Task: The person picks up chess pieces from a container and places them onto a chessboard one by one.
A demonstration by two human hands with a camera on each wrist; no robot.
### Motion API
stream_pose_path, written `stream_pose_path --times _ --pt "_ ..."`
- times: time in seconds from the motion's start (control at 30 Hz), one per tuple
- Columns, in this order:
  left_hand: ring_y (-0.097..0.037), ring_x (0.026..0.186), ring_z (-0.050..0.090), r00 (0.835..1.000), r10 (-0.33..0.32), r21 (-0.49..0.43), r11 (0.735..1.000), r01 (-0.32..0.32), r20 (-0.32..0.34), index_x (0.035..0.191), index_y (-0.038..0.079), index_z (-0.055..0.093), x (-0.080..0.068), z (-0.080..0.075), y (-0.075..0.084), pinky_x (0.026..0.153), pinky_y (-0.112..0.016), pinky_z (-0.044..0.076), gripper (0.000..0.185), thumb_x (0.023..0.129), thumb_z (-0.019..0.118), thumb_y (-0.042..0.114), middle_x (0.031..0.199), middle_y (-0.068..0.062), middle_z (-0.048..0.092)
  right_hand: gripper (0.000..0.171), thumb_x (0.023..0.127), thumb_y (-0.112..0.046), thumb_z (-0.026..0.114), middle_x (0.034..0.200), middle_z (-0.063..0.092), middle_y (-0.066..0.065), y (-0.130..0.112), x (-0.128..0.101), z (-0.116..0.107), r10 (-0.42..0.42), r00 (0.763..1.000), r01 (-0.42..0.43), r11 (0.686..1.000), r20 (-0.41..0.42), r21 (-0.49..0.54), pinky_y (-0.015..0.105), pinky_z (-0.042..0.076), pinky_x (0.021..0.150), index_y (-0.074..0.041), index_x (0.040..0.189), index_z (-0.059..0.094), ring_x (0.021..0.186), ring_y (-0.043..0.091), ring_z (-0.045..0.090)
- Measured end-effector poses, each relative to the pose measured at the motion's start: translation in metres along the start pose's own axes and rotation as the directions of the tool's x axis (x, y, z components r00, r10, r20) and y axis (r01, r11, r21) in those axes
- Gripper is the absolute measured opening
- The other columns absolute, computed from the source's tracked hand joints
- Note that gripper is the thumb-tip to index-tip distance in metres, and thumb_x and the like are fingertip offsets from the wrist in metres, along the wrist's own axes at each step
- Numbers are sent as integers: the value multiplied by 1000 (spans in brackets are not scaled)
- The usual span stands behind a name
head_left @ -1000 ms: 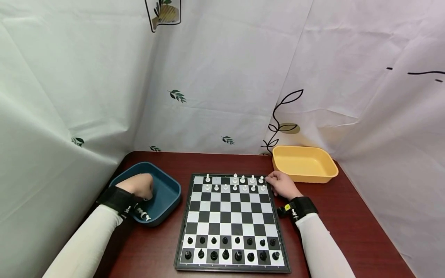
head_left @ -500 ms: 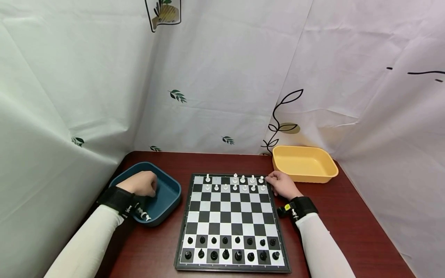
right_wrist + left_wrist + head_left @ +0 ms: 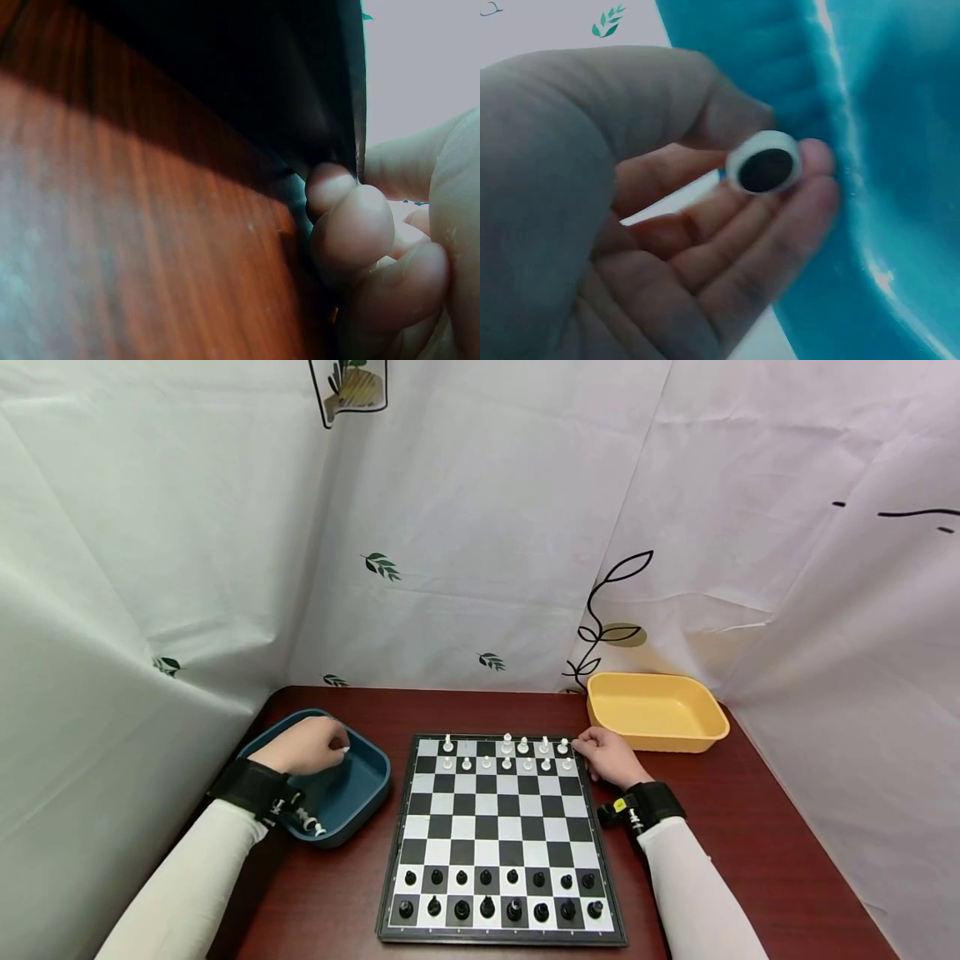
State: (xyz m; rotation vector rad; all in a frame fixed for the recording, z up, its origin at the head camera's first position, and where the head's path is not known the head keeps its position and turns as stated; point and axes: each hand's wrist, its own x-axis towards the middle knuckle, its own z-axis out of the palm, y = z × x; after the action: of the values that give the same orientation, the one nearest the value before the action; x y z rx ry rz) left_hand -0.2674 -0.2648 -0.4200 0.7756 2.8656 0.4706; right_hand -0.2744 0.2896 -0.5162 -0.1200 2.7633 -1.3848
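Note:
In the left wrist view, a white chess piece (image 3: 765,166) with a dark round base is pinched between the thumb and fingers of my left hand (image 3: 303,747). Only its base end shows clearly. That hand is over the blue tray (image 3: 367,802), where a few white chess pieces (image 3: 311,823) lie near the front wall. At the chessboard's far right corner, my right hand (image 3: 611,760) grips the edge of the chessboard (image 3: 497,810), thumb on one side and curled fingers (image 3: 356,229) against the other.
Several black chess pieces (image 3: 487,907) stand in two rows on the board's near side. Two rows of white chess pieces (image 3: 507,764) stand along the far side, with gaps in the back row. A yellow tray (image 3: 652,747) sits at the back right, near the hanging cloth (image 3: 465,527).
My left hand has risen and moved slightly right and away within the blue tray, bringing a white chess piece into sight at its fingertips. My right hand stays at the board's corner.

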Motion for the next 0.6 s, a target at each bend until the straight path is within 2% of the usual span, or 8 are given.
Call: stream_pose_path --times 0.1,0.17,0.4,0.6 --pt "-19 83 66 997 30 -1 1000 -30 -70 104 3 81 1 -3 3 78 -44 58 10 102 71 4 96 -6 73 22 112 -22 65 61 56 1 1 0 0 -3 1000 3 1000 -1 3 33 50 54 0 110 67 50 19 59" --pt "-25 95 71 993 35 -1 999 -35 -113 115 1 81 2 -4 6 86 -50 61 16 102 72 5 111 -12 77 23 112 -23 65 61 56 0 1 1 0 -4 1000 4 1000 0 2 34 50 54 0 111 67 51 18 59" --pt "-21 94 68 979 59 -20 998 -64 -196 116 5 81 5 -8 19 85 -48 60 17 101 73 6 109 -6 76 21 112 -21 65 61 57 1 0 1 0 3 1000 -3 1000 4 9 33 50 54 0 110 67 50 18 58" --pt "-20 96 70 971 74 -56 994 -89 -229 115 10 81 13 -11 34 88 -48 60 14 103 76 8 108 -2 77 20 111 -21 66 61 56 1 -1 -1 -1 19 1000 -19 1000 2 9 34 50 55 -1 109 66 50 20 59"
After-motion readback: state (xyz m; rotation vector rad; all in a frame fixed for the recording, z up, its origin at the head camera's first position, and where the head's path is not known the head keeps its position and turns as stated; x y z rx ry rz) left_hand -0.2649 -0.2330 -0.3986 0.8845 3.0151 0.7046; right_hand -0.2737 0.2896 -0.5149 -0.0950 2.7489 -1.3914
